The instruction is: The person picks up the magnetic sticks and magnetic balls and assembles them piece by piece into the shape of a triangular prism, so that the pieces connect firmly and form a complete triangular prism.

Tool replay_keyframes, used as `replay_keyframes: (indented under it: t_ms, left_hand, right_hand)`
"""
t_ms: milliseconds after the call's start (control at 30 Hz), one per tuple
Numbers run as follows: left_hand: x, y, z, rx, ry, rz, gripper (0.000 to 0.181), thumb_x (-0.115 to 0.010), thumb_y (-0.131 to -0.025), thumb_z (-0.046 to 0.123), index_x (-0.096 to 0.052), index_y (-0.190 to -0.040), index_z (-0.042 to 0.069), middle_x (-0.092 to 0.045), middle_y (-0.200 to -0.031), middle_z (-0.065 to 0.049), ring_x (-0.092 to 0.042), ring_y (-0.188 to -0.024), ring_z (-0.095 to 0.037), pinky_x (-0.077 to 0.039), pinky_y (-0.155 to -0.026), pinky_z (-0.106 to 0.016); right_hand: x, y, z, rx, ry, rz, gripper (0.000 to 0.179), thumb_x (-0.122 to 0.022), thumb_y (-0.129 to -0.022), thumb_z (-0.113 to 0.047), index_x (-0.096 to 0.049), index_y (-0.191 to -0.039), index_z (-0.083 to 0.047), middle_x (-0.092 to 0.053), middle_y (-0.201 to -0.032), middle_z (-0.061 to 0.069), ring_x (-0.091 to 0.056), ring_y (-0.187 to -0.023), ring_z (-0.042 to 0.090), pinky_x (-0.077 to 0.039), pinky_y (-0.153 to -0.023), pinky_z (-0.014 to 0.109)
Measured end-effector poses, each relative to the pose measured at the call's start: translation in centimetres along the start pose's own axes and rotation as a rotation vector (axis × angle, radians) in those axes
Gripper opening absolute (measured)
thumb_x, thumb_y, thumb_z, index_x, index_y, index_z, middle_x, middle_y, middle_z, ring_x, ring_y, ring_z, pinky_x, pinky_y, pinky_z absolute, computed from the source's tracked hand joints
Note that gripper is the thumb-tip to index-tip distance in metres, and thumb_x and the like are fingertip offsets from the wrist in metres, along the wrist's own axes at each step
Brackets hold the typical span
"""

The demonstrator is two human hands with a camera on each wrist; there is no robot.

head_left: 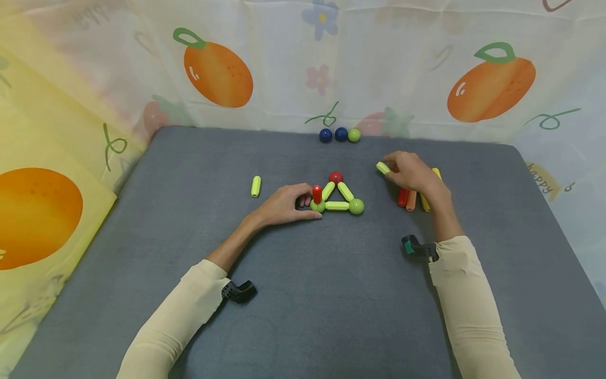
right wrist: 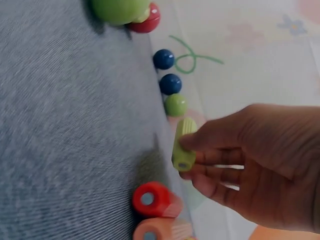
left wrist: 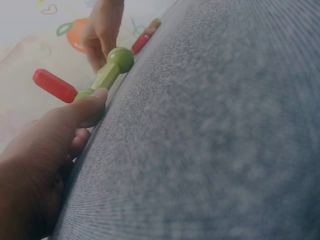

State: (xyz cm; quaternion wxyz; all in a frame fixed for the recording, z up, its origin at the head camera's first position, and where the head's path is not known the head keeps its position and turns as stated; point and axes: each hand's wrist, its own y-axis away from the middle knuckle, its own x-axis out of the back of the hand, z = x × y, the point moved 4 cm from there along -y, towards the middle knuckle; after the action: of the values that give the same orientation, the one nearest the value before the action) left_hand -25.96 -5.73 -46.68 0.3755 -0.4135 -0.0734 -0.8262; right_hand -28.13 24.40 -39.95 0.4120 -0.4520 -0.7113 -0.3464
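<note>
My left hand (head_left: 284,205) holds the left green ball (head_left: 317,206) of a flat triangle, thumb on the near side and fingers curled behind. A red stick (head_left: 317,193) stands up from that ball. Light green sticks (head_left: 337,206) form the triangle's sides, joining it to a red ball (head_left: 336,177) at the far corner and another green ball (head_left: 356,206) at the right. Off to the right, my right hand (head_left: 411,171) pinches a loose light green stick (right wrist: 184,145) between thumb and fingers, raised over the table in the right wrist view.
Beneath the right hand lie a red stick (head_left: 403,197), an orange stick (head_left: 411,201) and yellow sticks (head_left: 425,203). One light green stick (head_left: 256,186) lies left of the triangle. Two blue balls (head_left: 325,135) and a green ball (head_left: 354,135) line the table's back edge, before a printed cloth.
</note>
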Motion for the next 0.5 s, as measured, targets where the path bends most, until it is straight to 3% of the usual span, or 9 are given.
replay_keyframes:
  t_ms: [100,167,500]
  left_hand:
    - [0.0,0.0,0.0,0.0,0.0,0.001,0.033,-0.085,-0.09,0.036,-0.062,-0.101,0.016,-0.055,-0.087,0.001,-0.051,-0.079,-0.012,-0.041,-0.076,-0.027]
    - [0.0,-0.1,0.0,0.001,-0.002,0.0,0.032,-0.085,-0.09,0.036,-0.062,-0.102,0.016,-0.055,-0.087,0.001,-0.051,-0.079,-0.012,-0.042,-0.076,-0.027]
    - [-0.1,0.0,-0.1,0.006,0.004,-0.003,0.032,-0.085,-0.09,0.035,-0.063,-0.103,0.015,-0.056,-0.088,0.0,-0.051,-0.08,-0.013,-0.042,-0.077,-0.028]
  right_hand:
    - [0.3,0.2,-0.7,0.026,-0.041,-0.003,0.036,-0.063,-0.1,-0.003,-0.062,-0.134,0.011,-0.067,-0.117,0.031,-0.065,-0.102,0.041,-0.052,-0.092,0.055]
    - [0.5,0.3,-1.1,0.031,-0.063,-0.006,0.032,-0.064,-0.1,-0.003,-0.064,-0.129,0.01,-0.067,-0.118,0.03,-0.065,-0.106,0.042,-0.052,-0.094,0.056]
    - [0.8,0.7,-2.1,0.077,-0.135,-0.027,0.021,-0.07,-0.092,0.0,-0.066,-0.112,0.001,-0.072,-0.108,0.021,-0.068,-0.103,0.033,-0.054,-0.094,0.051]
